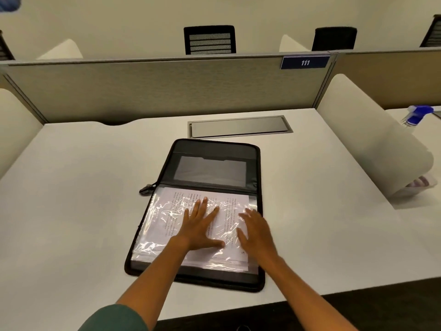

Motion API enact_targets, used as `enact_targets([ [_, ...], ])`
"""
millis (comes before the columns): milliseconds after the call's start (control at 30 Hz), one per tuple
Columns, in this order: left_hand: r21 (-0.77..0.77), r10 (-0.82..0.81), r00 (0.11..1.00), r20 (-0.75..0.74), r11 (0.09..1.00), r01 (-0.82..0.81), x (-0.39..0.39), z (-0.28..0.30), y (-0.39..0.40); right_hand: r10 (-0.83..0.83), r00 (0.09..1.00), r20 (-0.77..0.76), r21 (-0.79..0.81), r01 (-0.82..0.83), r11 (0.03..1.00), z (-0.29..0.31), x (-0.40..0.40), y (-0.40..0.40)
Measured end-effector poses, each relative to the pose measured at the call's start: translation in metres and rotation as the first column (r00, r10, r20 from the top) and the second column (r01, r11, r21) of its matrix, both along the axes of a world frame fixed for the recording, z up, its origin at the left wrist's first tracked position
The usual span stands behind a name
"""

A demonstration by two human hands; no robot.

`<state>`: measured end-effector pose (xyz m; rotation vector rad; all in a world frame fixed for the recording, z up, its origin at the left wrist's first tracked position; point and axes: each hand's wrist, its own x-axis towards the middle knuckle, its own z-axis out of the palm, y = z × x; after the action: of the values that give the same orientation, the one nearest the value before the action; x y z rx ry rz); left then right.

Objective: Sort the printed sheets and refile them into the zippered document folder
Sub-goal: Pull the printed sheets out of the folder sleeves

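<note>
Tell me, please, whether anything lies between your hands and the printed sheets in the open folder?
Yes. A crinkled clear plastic sleeve covers the printed sheets in the lower half of the zippered document folder. The left hand and right hand lie flat on that plastic, not on the paper itself.

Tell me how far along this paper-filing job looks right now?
Mostly done, it seems. The printed sheets already lie under the clear plastic sleeve in the open document folder. In hand: the left hand presses flat on the sleeve, and the right hand hovers or rests beside it with fingers spread. Left: folding the folder shut and zipping it, since the zipper pull hangs loose at its left edge.
</note>
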<state>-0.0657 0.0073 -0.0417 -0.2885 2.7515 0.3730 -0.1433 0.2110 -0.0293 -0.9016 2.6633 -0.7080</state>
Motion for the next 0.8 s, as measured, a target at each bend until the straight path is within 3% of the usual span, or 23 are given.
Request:
enact_targets([
  [167,0.041,-0.005,0.999,-0.05,0.999,0.007,0.003,-0.003,0.036,-0.17,0.983,0.074,-0.048,0.174,0.984,-0.001,-0.026,0.021],
  [400,0.016,0.043,0.996,-0.082,0.999,-0.042,0.012,-0.013,0.062,-0.136,0.971,0.197,-0.135,0.164,0.977,0.001,-0.024,0.039],
  [600,0.162,0.223,0.939,-0.263,0.969,-0.185,0.012,-0.005,0.066,-0.182,0.944,0.274,-0.205,0.242,0.948,-0.004,-0.034,0.048],
  [700,0.262,0.327,0.877,-0.352,0.934,-0.243,0.006,0.002,0.065,-0.112,0.949,0.293,-0.204,0.177,0.963,0.0,-0.037,0.051],
  [800,0.375,0.428,0.818,-0.384,0.882,-0.286,0.002,0.01,0.059,0.066,0.97,0.236,-0.191,-0.02,0.981,-0.001,-0.038,0.05],
])
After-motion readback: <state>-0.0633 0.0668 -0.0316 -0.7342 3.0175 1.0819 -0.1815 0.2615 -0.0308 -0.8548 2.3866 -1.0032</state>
